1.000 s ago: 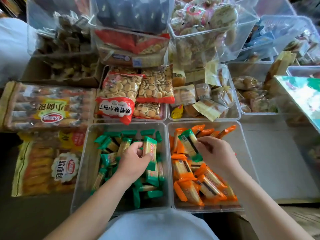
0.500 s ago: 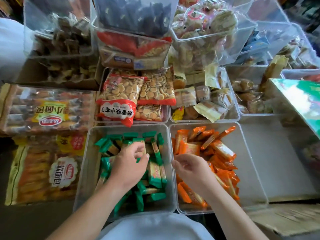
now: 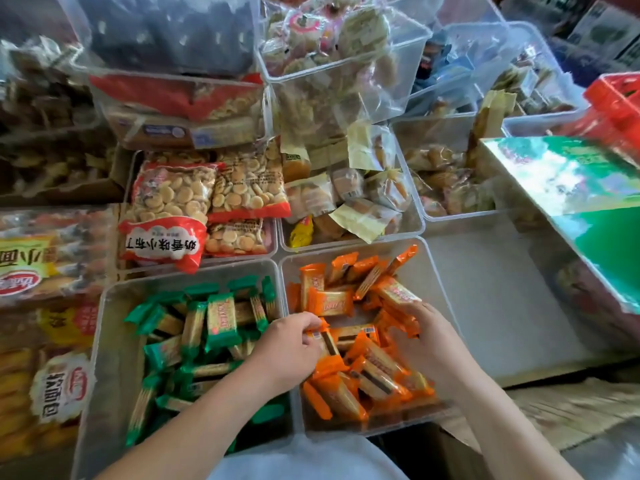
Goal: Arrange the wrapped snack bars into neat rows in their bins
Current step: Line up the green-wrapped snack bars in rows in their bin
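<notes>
Little looks done — orange bars (image 3: 372,367) and green bars (image 3: 221,322) lie jumbled in their bins (image 3: 110,341), no rows yet. The left hand (image 3: 287,348) pinches an orange bar (image 3: 325,341); the right hand (image 3: 427,339) sits among others — grip unclear.

**Person, head-camera view.** The left forearm (image 3: 207,420) and right forearm (image 3: 502,410) are bare along their whole visible length — sleeves do not show. The left hand (image 3: 287,348) and right hand (image 3: 427,337) are likewise bare. At bottom centre, between the arms, is a rounded fold of pale whitish-grey garment (image 3: 304,459) — plain, smooth fabric, its cut hidden by the frame edge.
</notes>
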The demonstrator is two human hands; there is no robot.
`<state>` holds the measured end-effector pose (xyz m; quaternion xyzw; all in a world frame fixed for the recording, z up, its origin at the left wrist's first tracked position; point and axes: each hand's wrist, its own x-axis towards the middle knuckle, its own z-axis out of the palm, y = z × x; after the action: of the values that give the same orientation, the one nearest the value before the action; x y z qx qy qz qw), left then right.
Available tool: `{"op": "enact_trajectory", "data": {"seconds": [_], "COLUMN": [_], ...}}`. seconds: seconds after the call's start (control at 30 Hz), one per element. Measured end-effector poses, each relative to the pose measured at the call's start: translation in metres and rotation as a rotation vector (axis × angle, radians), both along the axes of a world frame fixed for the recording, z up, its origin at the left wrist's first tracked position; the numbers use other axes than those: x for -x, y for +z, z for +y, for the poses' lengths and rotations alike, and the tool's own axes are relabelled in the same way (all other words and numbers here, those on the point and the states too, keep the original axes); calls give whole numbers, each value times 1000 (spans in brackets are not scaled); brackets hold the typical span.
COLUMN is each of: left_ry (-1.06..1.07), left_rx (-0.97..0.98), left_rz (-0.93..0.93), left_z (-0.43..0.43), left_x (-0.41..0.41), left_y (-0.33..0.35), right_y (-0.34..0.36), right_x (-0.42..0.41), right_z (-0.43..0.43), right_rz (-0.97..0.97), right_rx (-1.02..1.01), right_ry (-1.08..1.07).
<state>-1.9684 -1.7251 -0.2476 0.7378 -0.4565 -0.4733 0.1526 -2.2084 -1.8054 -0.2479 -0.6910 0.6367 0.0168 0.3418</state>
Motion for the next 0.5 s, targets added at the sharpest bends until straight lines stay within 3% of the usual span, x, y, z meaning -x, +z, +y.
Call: {"op": "enact_trajectory", "data": {"seconds": [0.2, 0.5], "left_ry": [-16, 43], "left_rx": [-9, 8], "left_rz": [-1, 15], "left_z": [-15, -9], "left_x": [10, 8], "left_y": [-3, -8], "right_y": [-53, -62], "right_x": [-14, -15], "right_z": [-38, -46], "right_rz": [71, 155], "right_rx": [-95, -68], "right_ry": [-119, -58]}}
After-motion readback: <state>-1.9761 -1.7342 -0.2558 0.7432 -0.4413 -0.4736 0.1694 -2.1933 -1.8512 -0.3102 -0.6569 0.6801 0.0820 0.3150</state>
